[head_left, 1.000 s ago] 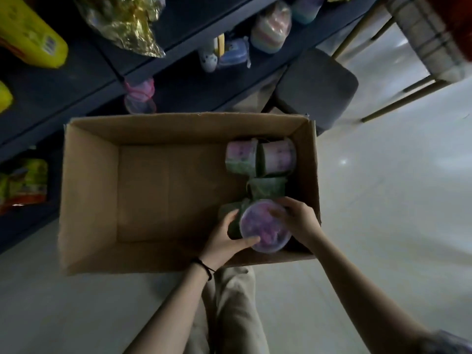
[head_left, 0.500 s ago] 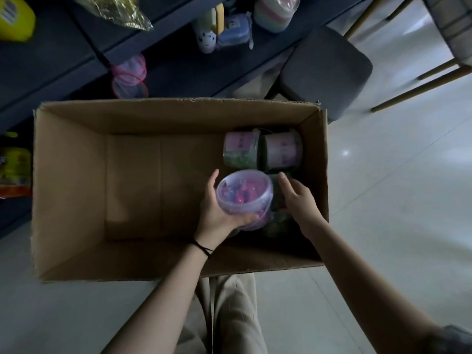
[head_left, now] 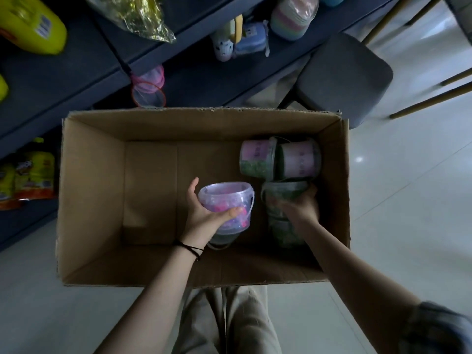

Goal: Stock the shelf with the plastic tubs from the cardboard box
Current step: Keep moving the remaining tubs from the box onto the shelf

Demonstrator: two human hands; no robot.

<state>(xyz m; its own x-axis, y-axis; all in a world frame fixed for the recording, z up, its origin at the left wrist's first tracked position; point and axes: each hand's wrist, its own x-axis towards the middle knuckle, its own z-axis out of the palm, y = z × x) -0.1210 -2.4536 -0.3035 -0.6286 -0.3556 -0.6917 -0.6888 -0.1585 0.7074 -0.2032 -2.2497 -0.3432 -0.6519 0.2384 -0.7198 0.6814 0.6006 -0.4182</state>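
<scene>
We see a clear lilac tub (head_left: 224, 200) with a lid, a thin handle and pink and purple pieces inside, held upright near the middle of the cardboard box (head_left: 92, 187). In the box's right end a labelled tub (head_left: 258, 159) and a second labelled tub (head_left: 301, 159) lie on their sides, touching, with a green-filled tub (head_left: 278, 198) just nearer us. Our left grip (head_left: 204, 215) cups the lilac tub from the left, thumb across its front, while our right grip (head_left: 301, 208), blurred, curls over the green-filled tub's rim.
</scene>
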